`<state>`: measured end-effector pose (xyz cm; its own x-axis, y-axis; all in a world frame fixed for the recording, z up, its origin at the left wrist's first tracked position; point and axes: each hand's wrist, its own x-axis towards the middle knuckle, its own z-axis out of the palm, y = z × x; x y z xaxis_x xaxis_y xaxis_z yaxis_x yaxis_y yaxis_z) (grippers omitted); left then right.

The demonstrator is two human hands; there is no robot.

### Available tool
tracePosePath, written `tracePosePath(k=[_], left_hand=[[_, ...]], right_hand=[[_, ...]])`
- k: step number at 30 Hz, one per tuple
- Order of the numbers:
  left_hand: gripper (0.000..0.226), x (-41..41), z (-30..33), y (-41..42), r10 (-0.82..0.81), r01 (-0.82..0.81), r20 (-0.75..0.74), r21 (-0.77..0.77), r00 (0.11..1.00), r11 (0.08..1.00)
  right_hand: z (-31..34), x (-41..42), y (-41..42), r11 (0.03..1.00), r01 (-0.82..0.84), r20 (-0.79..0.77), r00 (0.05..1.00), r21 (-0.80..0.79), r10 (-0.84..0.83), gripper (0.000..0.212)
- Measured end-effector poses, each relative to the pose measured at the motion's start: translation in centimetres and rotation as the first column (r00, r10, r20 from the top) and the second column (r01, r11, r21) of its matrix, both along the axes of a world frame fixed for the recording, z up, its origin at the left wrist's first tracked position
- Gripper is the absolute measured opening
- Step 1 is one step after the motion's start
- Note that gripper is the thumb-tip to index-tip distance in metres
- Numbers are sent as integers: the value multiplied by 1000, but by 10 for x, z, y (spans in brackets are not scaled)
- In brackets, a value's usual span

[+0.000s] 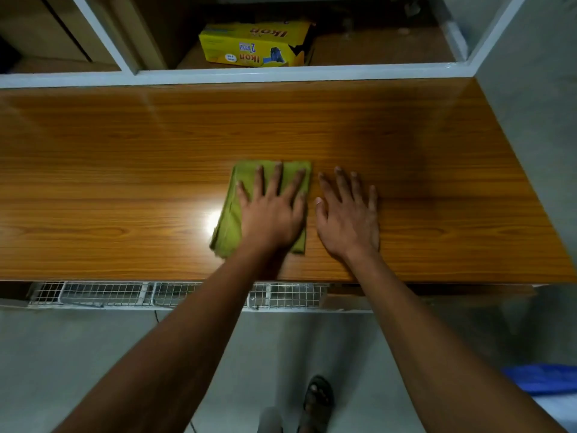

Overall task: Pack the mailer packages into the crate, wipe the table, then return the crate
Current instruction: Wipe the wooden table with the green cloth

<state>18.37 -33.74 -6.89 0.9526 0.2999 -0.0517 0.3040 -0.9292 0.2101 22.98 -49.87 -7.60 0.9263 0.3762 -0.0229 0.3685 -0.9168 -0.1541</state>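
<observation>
A folded green cloth [229, 220] lies on the glossy wooden table [125, 170], a little right of its middle. My left hand [271, 210] presses flat on the cloth with fingers spread and straight. Just to the right of the cloth, my right hand [348, 214] lies flat on the bare wood, fingers straight. No crate and no mailer packages are in view.
A yellow cardboard box [256, 43] lies in an open shelf compartment behind the table. A white wire rack [109, 293] runs under the table's front edge. A blue object [543, 381] sits at the lower right on the floor side, and a sandalled foot [318, 398] shows below.
</observation>
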Motion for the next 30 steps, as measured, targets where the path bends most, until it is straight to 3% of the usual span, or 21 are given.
tracePosePath(k=[5,10,17,19,21,23,26,30], left_hand=[[64,55,7,3,107,-110,-86,-29,990,993],[63,-25,4,-77,-19,19,-22,-23,1000,1000],[66,32,21,-96,-61,44,-96,-170,993,984],[63,41,41,-85,-73,55,-59,-268,996,962],[56,34,55,-62,-38,53,60,-266,997,963],[49,21,54,-25,24,6,151,-199,988,980],[48,8,31,33,96,-87,81,-110,992,990],[60,-7,-4,56,1,-1,23,-18,1000,1000]], right_hand=[[8,-18,-17,1000,-21,-10,1000,14,21,64],[9,-42,-62,1000,15,-29,999,-2,-15,62],[14,-29,-91,997,72,-84,994,-39,-75,58],[23,-23,-86,993,119,-96,988,-4,-119,57],[33,-18,-77,983,174,-62,983,63,-171,56],[40,-16,-58,987,133,-15,991,94,-132,56],[40,-10,-16,996,-50,-10,999,72,51,57],[25,7,36,978,-205,-72,976,23,206,60]])
